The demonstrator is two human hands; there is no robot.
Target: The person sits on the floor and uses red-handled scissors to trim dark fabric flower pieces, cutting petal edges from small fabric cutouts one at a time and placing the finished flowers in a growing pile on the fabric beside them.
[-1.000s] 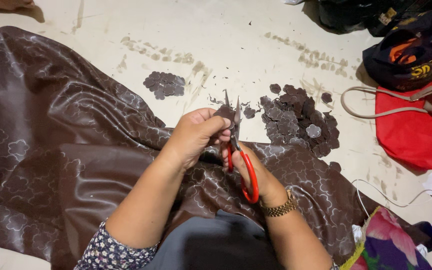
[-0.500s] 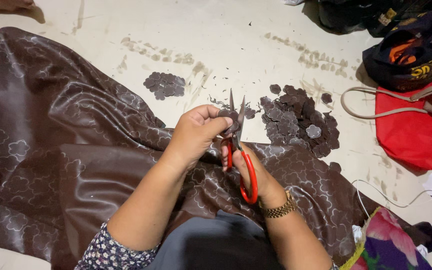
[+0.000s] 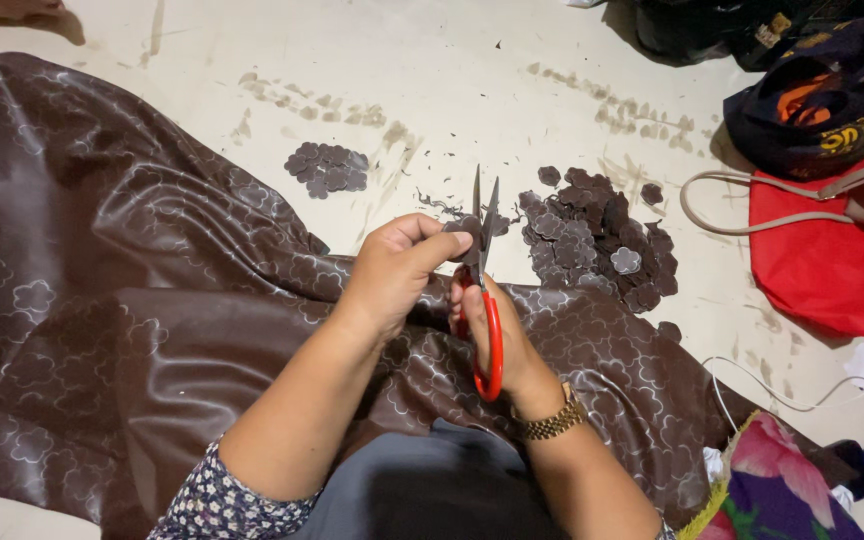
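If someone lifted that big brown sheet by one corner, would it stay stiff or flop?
The brown sheet would probably flop: it already lies in soft folds on the floor. Its glossy sheen hints at a slippery feel. It likely drags heavily, being so large.

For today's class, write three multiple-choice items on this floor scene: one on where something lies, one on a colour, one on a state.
1. Where does the larger pile of cut pieces lie?
A. on the floor, right of the scissors' blades
B. on the red cloth
C. inside the dark bag

2. What colour are the handles of the scissors?
A. blue
B. red
C. yellow

3. How do the scissor blades stand?
A. shut flat together
B. slightly apart, tips up
C. lying on the floor

Key: 1 A, the pile sits on the bare floor beside the blades. 2 B, the red loop shows in the right hand. 3 B, a narrow gap shows between the tips while the left hand pinches a small brown piece.
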